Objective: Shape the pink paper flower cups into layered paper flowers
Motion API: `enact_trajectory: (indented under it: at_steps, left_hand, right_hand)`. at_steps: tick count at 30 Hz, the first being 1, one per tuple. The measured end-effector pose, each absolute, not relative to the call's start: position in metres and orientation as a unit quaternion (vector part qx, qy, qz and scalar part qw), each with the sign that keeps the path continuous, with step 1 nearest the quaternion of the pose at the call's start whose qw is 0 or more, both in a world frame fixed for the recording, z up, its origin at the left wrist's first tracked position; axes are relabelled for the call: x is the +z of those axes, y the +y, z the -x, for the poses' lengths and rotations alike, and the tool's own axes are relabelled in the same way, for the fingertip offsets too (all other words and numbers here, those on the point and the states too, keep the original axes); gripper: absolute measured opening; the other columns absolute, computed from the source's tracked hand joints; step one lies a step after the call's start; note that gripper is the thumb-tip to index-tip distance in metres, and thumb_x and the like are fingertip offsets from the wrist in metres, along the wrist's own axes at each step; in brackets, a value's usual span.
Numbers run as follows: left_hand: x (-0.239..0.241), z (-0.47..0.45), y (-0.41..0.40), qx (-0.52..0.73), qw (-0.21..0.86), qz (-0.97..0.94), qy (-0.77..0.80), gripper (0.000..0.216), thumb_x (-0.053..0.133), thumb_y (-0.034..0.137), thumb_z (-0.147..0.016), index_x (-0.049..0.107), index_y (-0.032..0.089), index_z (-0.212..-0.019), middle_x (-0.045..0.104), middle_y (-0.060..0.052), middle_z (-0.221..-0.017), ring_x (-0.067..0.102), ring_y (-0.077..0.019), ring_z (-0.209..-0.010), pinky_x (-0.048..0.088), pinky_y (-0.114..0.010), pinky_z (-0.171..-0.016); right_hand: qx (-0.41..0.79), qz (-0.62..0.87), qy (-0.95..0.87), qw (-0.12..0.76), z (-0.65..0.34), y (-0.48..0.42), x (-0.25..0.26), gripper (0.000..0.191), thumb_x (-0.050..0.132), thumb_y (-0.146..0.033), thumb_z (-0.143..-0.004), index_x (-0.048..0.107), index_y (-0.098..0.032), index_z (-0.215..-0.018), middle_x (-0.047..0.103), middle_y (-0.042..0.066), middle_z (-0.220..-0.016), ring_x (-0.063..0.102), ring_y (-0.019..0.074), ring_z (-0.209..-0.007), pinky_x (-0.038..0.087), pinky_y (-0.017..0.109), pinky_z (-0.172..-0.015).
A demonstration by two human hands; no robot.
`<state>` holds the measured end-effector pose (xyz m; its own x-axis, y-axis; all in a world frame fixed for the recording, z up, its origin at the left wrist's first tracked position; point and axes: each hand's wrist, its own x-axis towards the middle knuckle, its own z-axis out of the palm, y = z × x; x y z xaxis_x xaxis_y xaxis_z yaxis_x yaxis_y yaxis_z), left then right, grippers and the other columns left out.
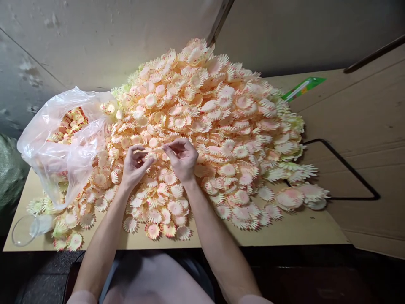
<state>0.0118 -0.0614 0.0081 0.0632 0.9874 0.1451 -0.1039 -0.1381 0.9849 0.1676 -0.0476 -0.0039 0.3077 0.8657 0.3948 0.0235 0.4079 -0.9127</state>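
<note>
Across the desk [300, 232], we have a great heap of petal discs [221, 122] lying loose before us.
Our left hand [134, 169] is at the near middle of the heap, its fingers curled and its thumb reaching toward a pale disc [149, 156]; our right hand [184, 160] is just beside it, fingers bent with the tips drawn close together. We cannot tell whether either set of fingers pinches a disc, since the pale edges blend there. Many discs lie open and overlapping, so a good deal looks separated out, we judge; bunched, red-edged pieces [74, 120] lie inside the clear plastic bag [76, 160] at the left, perhaps a share left to handle. Which loose discs count as done, we cannot tell.
</note>
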Motion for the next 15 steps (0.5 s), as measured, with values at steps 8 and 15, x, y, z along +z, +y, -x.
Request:
enact_trajectory:
  at_steps: [8, 15]
  left_hand:
    - [0.004, -0.013, -0.061, 0.539, 0.521, -0.541, 0.381, 0.036, 0.082, 0.033, -0.071, 0.051, 0.020, -0.082, 0.053, 0.005, -0.070, 0.060, -0.0066, -0.063, 0.050, -0.018, -0.060]
    - [-0.002, 0.000, -0.057, 0.611, 0.523, -0.474, 0.360, 0.031, 0.082, 0.032, -0.072, 0.057, 0.022, -0.088, 0.060, 0.004, -0.075, 0.061, -0.0068, -0.065, 0.053, -0.020, -0.066]
  right_hand:
    - [0.208, 0.482, -0.445, 0.726, -0.165, -0.049, -0.001, 0.021, 0.069, -0.033, -0.084, 0.052, -0.021, -0.084, 0.064, 0.001, -0.080, 0.064, 0.0130, -0.072, 0.053, 0.028, -0.071]
    - [0.201, 0.496, -0.358, 0.765, -0.182, -0.038, 0.001, 0.035, 0.077, -0.043, -0.074, 0.049, -0.022, -0.079, 0.064, 0.001, -0.077, 0.067, 0.0152, -0.075, 0.057, 0.031, -0.076]
